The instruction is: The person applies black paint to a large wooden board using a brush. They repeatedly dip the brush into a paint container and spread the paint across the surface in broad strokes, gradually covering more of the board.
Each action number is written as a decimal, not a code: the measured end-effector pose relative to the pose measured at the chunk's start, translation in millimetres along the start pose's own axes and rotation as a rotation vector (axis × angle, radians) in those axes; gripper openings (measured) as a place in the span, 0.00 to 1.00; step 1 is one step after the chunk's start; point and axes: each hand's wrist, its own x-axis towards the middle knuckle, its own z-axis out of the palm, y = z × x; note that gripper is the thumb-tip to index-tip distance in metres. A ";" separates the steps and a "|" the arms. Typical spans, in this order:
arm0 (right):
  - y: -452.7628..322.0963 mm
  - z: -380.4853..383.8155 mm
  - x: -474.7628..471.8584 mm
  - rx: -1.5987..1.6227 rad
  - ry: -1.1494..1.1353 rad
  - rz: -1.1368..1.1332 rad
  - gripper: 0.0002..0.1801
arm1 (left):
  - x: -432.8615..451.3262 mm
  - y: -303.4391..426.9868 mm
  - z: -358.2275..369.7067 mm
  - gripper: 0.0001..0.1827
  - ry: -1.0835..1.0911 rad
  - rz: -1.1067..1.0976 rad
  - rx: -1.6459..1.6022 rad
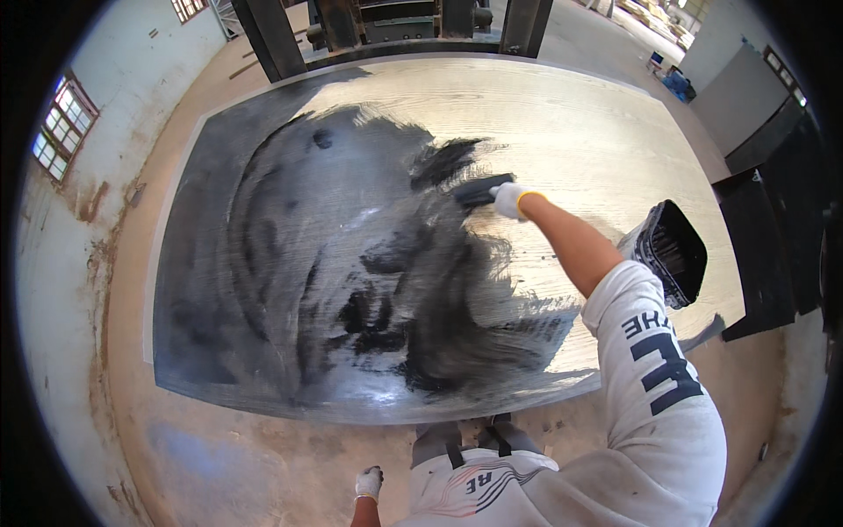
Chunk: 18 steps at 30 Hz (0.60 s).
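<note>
In a white glove with a yellow cuff, my right hand [509, 199] grips a black flat applicator [484, 190], which lies against a large wood-grain panel [579, 125]. Wet-looking black coating [454, 323] covers the panel's left and middle in uneven streaks, thickest near the front middle. Toward the right, the surface is pale, with visible grain. Low by my side and off the panel is my left hand [369, 482], also gloved, with dark-stained fingertips; its finger pose is too small to make out.
A coating-smeared bucket [668, 253] stands on the panel's right side, near my right forearm. Beyond the far edge rises a dark metal machine frame [395, 26]. A stained wall [72, 250] runs along the left; black sheets [770, 230] are at the right.
</note>
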 end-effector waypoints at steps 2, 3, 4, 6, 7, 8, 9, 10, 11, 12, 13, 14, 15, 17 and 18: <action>-35.5 14.9 -40.8 0.119 -0.021 -0.088 0.27 | -20.7 -15.8 5.3 0.09 -0.010 -0.032 -0.018; -32.1 30.7 -50.5 -0.010 -0.045 -0.205 0.27 | -24.4 -16.0 16.3 0.09 -0.014 -0.012 0.045; -53.5 38.4 -80.1 0.024 -0.058 -0.193 0.28 | -36.8 -26.7 21.3 0.10 0.010 -0.014 0.091; -61.8 63.6 -139.6 0.069 -0.033 -0.174 0.30 | -48.7 -41.2 19.2 0.13 0.030 0.003 0.304; -51.9 85.0 -161.3 0.068 0.002 -0.167 0.31 | -57.7 -42.6 22.8 0.18 0.016 0.039 0.379; -49.8 96.5 -194.0 0.102 0.005 -0.166 0.30 | -63.3 -42.2 28.2 0.24 0.015 0.068 0.440; -44.8 103.5 -229.2 0.136 0.009 -0.171 0.29 | -67.4 -39.3 30.1 0.24 0.045 0.105 0.555; -36.6 115.7 -253.3 0.127 -0.017 -0.162 0.29 | -71.8 -36.3 30.5 0.25 0.077 0.138 0.671; -19.7 128.2 -276.6 0.115 -0.042 -0.135 0.29 | -79.4 -25.3 34.2 0.26 0.087 0.168 0.706; 4.1 143.1 -296.3 0.138 -0.033 -0.106 0.30 | -95.6 -3.0 47.6 0.26 0.080 0.197 0.741; 26.1 156.9 -315.2 0.160 -0.024 -0.079 0.30 | -109.0 22.7 65.3 0.26 0.079 0.221 0.741; 36.2 160.2 -335.7 0.155 -0.049 -0.035 0.31 | -126.3 33.8 69.2 0.26 0.107 0.240 0.733; 41.8 164.4 -352.2 0.147 -0.067 0.002 0.32 | -131.3 20.7 65.7 0.25 0.122 0.264 0.676; 48.3 189.2 -368.8 0.176 -0.097 -0.016 0.36 | -128.0 5.2 65.1 0.24 0.155 0.333 0.557; 39.2 191.3 -375.1 0.179 -0.134 -0.039 0.36 | -133.0 -0.3 71.6 0.23 0.138 0.333 0.576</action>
